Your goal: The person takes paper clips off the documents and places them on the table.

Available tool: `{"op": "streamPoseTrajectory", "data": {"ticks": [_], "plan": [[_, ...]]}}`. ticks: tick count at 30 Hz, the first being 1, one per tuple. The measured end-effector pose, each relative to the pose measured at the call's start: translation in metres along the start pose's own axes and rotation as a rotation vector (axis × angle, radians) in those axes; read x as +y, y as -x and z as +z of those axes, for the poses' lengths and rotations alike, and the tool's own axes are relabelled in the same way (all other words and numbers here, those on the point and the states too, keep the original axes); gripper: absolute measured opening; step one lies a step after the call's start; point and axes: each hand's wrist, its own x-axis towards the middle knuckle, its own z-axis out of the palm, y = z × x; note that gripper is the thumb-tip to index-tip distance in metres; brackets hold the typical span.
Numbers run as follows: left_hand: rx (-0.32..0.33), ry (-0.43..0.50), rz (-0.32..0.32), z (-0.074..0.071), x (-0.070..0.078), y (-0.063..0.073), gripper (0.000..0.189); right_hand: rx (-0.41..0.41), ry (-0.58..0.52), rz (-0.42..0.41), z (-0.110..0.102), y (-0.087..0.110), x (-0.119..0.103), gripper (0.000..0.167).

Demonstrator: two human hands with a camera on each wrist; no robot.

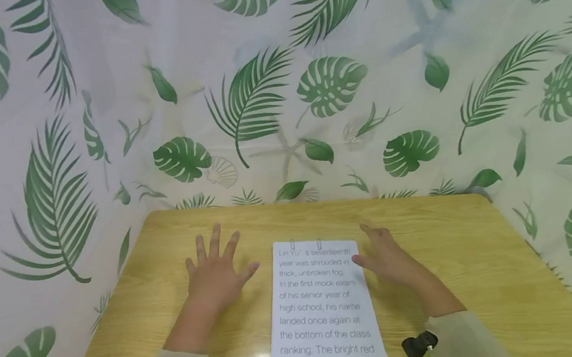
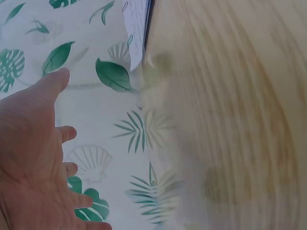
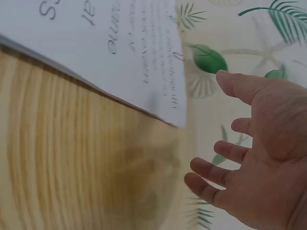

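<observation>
At the frame's lower centre, paper [image 1: 322,308] lies between the left hand [image 1: 215,280] and right hand [image 1: 390,259], both empty, fingers spread

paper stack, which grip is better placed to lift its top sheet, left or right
Probably the right grip: in the head view, its thumb overlaps the right edge of the paper stack. The left grip lies farther off, with tabletop showing between it and the stack.
</observation>
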Motion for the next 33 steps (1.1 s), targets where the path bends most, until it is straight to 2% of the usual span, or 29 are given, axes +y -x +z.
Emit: {"op": "streamPoseTrajectory", "data": {"ticks": [4,9,14,19,24,29,31,33], "plan": [[-0.009,-0.001,-0.023,0.0,-0.013,0.001,0.083,-0.033,-0.012,0.054,0.012,-0.018,0.01,0.086],[-0.042,0.012,-0.044,0.002,-0.019,0.008,0.067,-0.053,0.021,0.093,0.027,-0.035,0.015,0.085],[-0.05,0.023,-0.032,0.007,-0.016,0.013,0.055,-0.061,0.06,0.136,0.035,-0.045,0.014,0.087],[-0.046,0.025,-0.034,0.011,-0.011,0.014,0.05,-0.031,0.073,0.189,0.041,-0.046,0.012,0.083],[-0.044,0.059,-0.028,0.016,-0.006,0.012,0.047,0.002,0.064,0.175,0.042,-0.043,0.005,0.074],[-0.049,0.111,-0.017,0.02,0.002,0.009,0.043,0.006,-0.029,0.172,0.041,-0.043,-0.002,0.077],[-0.047,0.128,-0.017,0.022,0.004,0.008,0.042,0.007,-0.106,0.198,0.04,-0.046,-0.001,0.078],[-0.043,0.146,-0.019,0.024,0.005,0.007,0.041,0.012,-0.204,0.22,0.04,-0.047,0.0,0.072]]}}
